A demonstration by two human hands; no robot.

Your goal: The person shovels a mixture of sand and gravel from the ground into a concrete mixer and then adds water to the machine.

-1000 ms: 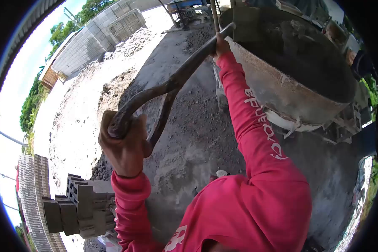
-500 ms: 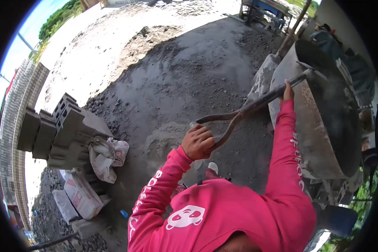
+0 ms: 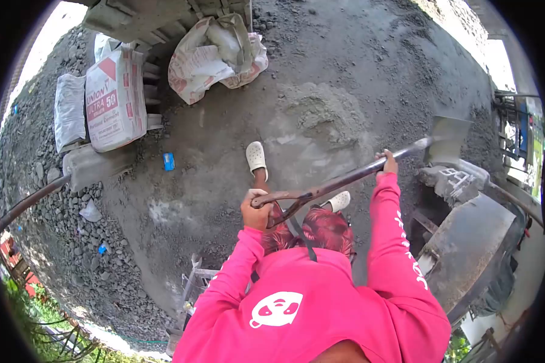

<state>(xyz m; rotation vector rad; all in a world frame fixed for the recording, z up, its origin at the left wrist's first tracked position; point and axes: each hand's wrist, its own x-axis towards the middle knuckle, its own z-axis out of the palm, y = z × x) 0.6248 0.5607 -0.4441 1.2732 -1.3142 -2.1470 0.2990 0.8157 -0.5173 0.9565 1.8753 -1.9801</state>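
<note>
A shovel (image 3: 345, 179) slants across in front of my body, its metal blade (image 3: 449, 140) at the right and slightly blurred. My left hand (image 3: 257, 210) is wrapped round the forked grip at the handle's end. Farther along the shaft, near the blade, my right hand (image 3: 388, 163) holds it with the fingers closed. The blade is raised beside a concrete lump (image 3: 451, 183) and the metal drum (image 3: 469, 251). Beyond my feet lies a low patch of grey mix (image 3: 324, 115) on the ground.
Upper left are a cement bag (image 3: 112, 103), a crumpled sack (image 3: 206, 60) and grey blocks (image 3: 133, 21). Gravel (image 3: 103, 266) spreads over the left side. A blue packet (image 3: 168, 161) lies on the ground. A metal frame (image 3: 197, 278) stands low, left of my body.
The view has swung left and down, away from the drum. The shovel blade has come out of the drum's mouth and is now outside it. Both hands have kept their hold.
</note>
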